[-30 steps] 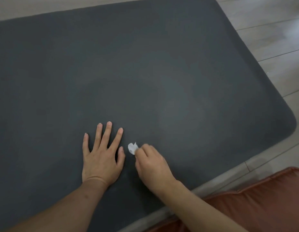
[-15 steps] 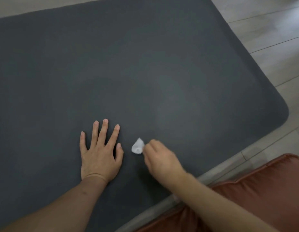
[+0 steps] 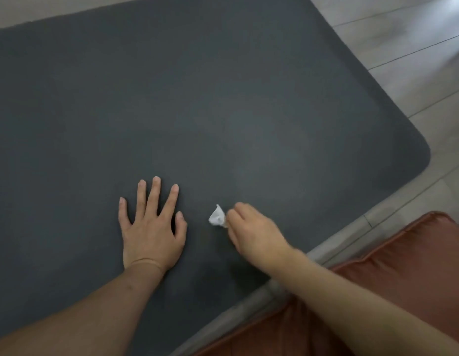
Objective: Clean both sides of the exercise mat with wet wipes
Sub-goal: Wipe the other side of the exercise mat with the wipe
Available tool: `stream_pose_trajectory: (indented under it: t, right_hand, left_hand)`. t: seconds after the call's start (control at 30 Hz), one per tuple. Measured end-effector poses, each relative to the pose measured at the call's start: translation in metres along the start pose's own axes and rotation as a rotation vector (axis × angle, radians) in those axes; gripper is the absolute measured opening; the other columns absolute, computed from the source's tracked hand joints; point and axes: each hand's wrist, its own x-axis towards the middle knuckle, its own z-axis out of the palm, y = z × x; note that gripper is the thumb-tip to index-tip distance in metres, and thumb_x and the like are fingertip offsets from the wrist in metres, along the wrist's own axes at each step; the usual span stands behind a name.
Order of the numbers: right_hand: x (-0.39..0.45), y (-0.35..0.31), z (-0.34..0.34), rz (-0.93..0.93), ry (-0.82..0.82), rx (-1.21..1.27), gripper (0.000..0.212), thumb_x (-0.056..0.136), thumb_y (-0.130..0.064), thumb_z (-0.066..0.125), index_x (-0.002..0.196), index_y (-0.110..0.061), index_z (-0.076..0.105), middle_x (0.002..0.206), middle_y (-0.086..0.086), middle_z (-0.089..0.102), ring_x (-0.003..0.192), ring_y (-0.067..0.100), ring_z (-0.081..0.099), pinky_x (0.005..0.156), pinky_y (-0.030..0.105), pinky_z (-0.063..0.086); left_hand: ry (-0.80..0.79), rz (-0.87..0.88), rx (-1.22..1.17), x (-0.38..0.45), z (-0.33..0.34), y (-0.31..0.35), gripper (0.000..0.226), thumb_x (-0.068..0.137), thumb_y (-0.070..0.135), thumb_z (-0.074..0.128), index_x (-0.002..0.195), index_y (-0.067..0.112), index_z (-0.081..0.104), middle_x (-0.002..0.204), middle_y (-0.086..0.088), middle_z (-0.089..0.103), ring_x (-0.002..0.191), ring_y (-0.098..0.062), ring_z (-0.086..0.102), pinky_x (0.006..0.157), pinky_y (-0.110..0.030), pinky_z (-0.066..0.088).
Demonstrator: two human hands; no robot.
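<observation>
A dark grey exercise mat point(image 3: 197, 98) lies flat on the floor and fills most of the view. My left hand point(image 3: 152, 227) rests on it palm down with the fingers spread and straight. To its right, my right hand point(image 3: 251, 232) pinches a small crumpled white wet wipe point(image 3: 217, 217) against the mat's surface near its front edge. The wipe sticks out to the left of my fingers. A paler smudged patch shows on the mat beyond the wipe.
Light wood-look floor planks point(image 3: 415, 60) run along the mat's right side and far edge. A rust-brown cushion point(image 3: 403, 278) sits at the lower right, just off the mat's front edge. The mat's rounded right corner point(image 3: 421, 155) is visible.
My right hand has slid the wipe to the right, away from my left hand, widening the gap between them. My left hand stays flat in the same spot.
</observation>
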Motion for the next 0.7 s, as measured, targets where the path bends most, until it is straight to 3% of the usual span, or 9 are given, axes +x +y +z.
stream_pose_trajectory:
  t: [0.13, 0.2, 0.27, 0.33, 0.4, 0.43, 0.6, 0.63, 0.7]
  right_hand:
    - [0.03, 0.1, -0.032, 0.527, 0.215, -0.129, 0.013, 0.093, -0.011, 0.056, 0.082, -0.005, 0.053, 0.087, 0.017, 0.053, 0.074, 0.041, 0.054, 0.06, 0.04, 0.033]
    - [0.028, 0.093, -0.029, 0.646, 0.306, -0.096, 0.014, 0.095, -0.012, 0.053, 0.084, -0.003, 0.054, 0.089, 0.017, 0.053, 0.073, 0.041, 0.054, 0.06, 0.038, 0.033]
    - [0.017, 0.04, -0.007, 0.499, 0.285, -0.019, 0.007, 0.09, -0.008, 0.059, 0.084, -0.005, 0.056, 0.086, 0.016, 0.053, 0.068, 0.041, 0.055, 0.057, 0.042, 0.043]
    - [-0.007, -0.021, 0.012, 0.203, 0.123, 0.09, 0.004, 0.088, -0.008, 0.059, 0.086, -0.009, 0.056, 0.083, 0.011, 0.051, 0.065, 0.033, 0.053, 0.052, 0.042, 0.049]
    - [-0.016, -0.028, 0.013, 0.008, 0.006, 0.097, 0.009, 0.09, -0.015, 0.053, 0.083, -0.013, 0.047, 0.082, 0.007, 0.045, 0.065, 0.028, 0.048, 0.047, 0.044, 0.048]
    - [-0.011, -0.007, 0.008, -0.001, 0.01, 0.072, 0.013, 0.091, -0.017, 0.053, 0.081, -0.014, 0.045, 0.083, 0.008, 0.044, 0.066, 0.03, 0.048, 0.047, 0.044, 0.047]
    - [0.019, 0.112, -0.036, 0.566, 0.214, -0.107, 0.015, 0.095, -0.016, 0.054, 0.086, -0.004, 0.052, 0.092, 0.02, 0.05, 0.072, 0.045, 0.054, 0.061, 0.049, 0.046]
    - [0.019, 0.106, -0.035, 0.624, 0.268, -0.1, 0.014, 0.095, -0.015, 0.053, 0.087, -0.003, 0.052, 0.093, 0.02, 0.05, 0.072, 0.046, 0.055, 0.061, 0.049, 0.047]
    - [0.011, 0.058, -0.016, 0.559, 0.278, -0.056, 0.01, 0.089, -0.008, 0.061, 0.084, -0.004, 0.053, 0.088, 0.018, 0.051, 0.067, 0.043, 0.054, 0.057, 0.046, 0.047]
  left_hand:
    - [-0.009, -0.01, 0.008, 0.002, 0.001, 0.001, 0.063, 0.099, 0.047, 0.027, 0.16, 0.034, 0.033, 0.173, 0.0, 0.017, 0.16, -0.024, 0.006, 0.126, -0.06, 0.004]
    - [-0.019, -0.018, 0.013, 0.0, 0.001, 0.001, 0.064, 0.098, 0.047, 0.027, 0.161, 0.035, 0.032, 0.173, 0.0, 0.015, 0.16, -0.023, 0.005, 0.126, -0.06, 0.004]
    - [-0.022, -0.018, 0.014, 0.0, 0.001, 0.0, 0.064, 0.098, 0.047, 0.027, 0.161, 0.035, 0.031, 0.173, 0.0, 0.014, 0.16, -0.023, 0.004, 0.126, -0.06, 0.004]
    - [-0.026, -0.02, 0.021, -0.001, 0.0, 0.001, 0.064, 0.098, 0.047, 0.027, 0.161, 0.035, 0.03, 0.173, 0.0, 0.013, 0.161, -0.022, 0.003, 0.126, -0.06, 0.004]
    - [-0.024, -0.02, 0.022, 0.0, 0.0, 0.001, 0.064, 0.099, 0.047, 0.027, 0.161, 0.035, 0.03, 0.173, 0.0, 0.013, 0.161, -0.022, 0.003, 0.126, -0.06, 0.004]
    - [-0.019, -0.021, 0.02, 0.0, -0.001, 0.001, 0.064, 0.099, 0.047, 0.028, 0.161, 0.034, 0.031, 0.173, 0.0, 0.014, 0.16, -0.022, 0.003, 0.126, -0.059, 0.004]
    - [-0.011, -0.03, 0.014, -0.001, -0.002, 0.001, 0.063, 0.098, 0.047, 0.029, 0.16, 0.034, 0.034, 0.172, 0.0, 0.016, 0.16, -0.021, 0.005, 0.127, -0.058, 0.004]
    - [-0.008, -0.033, 0.01, -0.001, -0.002, 0.002, 0.063, 0.098, 0.047, 0.029, 0.16, 0.034, 0.035, 0.172, 0.0, 0.017, 0.16, -0.021, 0.005, 0.127, -0.058, 0.004]
    - [0.001, -0.034, 0.002, -0.001, -0.002, 0.003, 0.063, 0.098, 0.046, 0.03, 0.159, 0.034, 0.036, 0.172, 0.0, 0.018, 0.16, -0.021, 0.006, 0.127, -0.058, 0.005]
